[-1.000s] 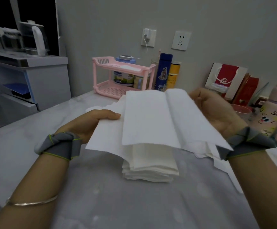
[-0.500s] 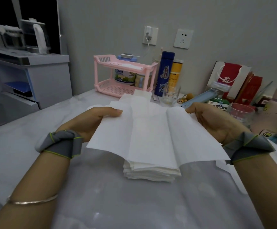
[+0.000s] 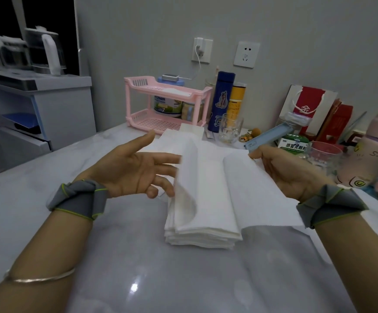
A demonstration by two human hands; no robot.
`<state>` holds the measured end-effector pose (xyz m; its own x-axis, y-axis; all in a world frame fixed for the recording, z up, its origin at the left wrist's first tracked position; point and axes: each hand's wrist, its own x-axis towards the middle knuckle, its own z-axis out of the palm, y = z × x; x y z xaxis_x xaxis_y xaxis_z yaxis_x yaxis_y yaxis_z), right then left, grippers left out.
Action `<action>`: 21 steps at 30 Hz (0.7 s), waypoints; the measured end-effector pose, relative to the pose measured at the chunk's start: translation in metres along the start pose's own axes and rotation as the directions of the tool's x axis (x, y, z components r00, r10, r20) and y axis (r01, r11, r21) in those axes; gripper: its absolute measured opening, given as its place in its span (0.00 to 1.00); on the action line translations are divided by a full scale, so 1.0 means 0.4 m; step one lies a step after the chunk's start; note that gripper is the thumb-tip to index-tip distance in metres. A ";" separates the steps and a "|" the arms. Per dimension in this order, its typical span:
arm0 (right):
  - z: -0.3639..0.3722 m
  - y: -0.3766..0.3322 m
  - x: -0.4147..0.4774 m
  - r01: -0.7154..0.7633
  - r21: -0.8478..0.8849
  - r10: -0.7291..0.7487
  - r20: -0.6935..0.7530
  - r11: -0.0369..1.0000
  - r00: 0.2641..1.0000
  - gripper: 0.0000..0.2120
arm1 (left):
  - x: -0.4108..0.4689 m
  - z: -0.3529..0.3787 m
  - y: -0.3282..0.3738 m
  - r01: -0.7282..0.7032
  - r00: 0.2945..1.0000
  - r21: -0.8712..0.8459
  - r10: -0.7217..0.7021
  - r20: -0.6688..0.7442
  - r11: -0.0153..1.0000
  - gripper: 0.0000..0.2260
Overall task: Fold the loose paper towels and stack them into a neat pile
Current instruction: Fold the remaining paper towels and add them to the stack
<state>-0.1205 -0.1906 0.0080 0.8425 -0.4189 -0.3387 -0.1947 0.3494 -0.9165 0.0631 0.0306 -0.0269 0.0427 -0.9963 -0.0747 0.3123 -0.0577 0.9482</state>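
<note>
1. The counter (image 3: 138,279) is a glossy grey slab and looks slick, so thin paper pushed flat across it would probably skate rather than fold
2. The pile (image 3: 202,233) of folded towels lies about the middle of the counter, between the two forearms, with its layers roughly squared; it looks light and soft, and a sideways knock would likely shear it out of line
3. The top sheet (image 3: 215,190) lies over the pile, half folded: its left flap stands up and curls toward the middle, while its right part reaches past the pile's right edge and is lifted off the counter
4. The right hand (image 3: 282,172) pinches the sheet's far right corner, thumb on top and fingers beneath; paper this limp sags between grips, so corners or a whole edge seem the best places to hold, and only lightly, since it likely creases or tears with ease
5. The left hand (image 3: 133,170) holds nothing, its fingers straight and spread with the tips at the raised left flap; that edge is blurred, so I cannot tell whether they touch it
6. The loose towels (image 3: 174,141) lie beyond the hands toward the far edge of the counter, just in front of a pink rack (image 3: 167,105), with a glass (image 3: 229,129) near them; lifting one by a corner should keep it clear of the glass
</note>
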 end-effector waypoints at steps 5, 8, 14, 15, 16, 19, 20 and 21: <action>-0.010 -0.019 -0.014 -0.021 -0.520 -0.070 -0.155 0.854 0.985 0.03 | 0.020 0.014 0.001 -0.031 0.980 0.025 0.036 -0.196 0.999 0.25; -0.020 -0.035 -0.021 -0.115 -0.926 -0.293 -0.229 0.359 0.928 0.09 | 0.057 0.029 -0.013 -0.058 0.707 0.233 0.205 -0.676 0.971 0.14; 0.047 0.043 0.024 0.256 -0.804 -0.563 -0.116 0.537 0.818 0.13 | 0.108 0.087 -0.065 -0.027 0.543 0.346 0.304 -0.783 0.938 0.08; 0.061 0.065 0.037 0.308 -0.711 -0.550 -0.131 0.632 0.825 0.15 | 0.110 0.094 -0.072 -0.044 0.595 0.303 0.269 -0.757 0.952 0.14; 0.070 0.087 0.050 0.327 -0.652 -0.535 -0.145 0.684 0.832 0.16 | 0.111 0.100 -0.076 -0.056 0.648 0.253 0.228 -0.727 0.966 0.18; 0.096 0.128 0.074 0.363 -0.581 -0.512 -0.109 0.728 0.852 0.14 | 0.113 0.116 -0.085 -0.057 0.751 0.160 0.148 -0.644 0.985 0.19; 0.099 0.136 0.080 0.373 -0.552 -0.505 -0.103 0.746 0.857 0.13 | 0.115 0.119 -0.088 -0.073 0.759 0.122 0.135 -0.637 0.990 0.17; 0.101 0.140 0.084 0.384 -0.531 -0.508 -0.105 0.755 0.855 0.11 | 0.116 0.128 -0.087 -0.085 0.761 0.093 0.125 -0.637 0.992 0.15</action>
<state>-0.0827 -0.1512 -0.0461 0.7664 -0.6236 0.1538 -0.0907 -0.3422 -0.9352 0.0058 -0.0169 -0.0474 0.6760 -0.7244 -0.1353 0.2181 0.0213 0.9757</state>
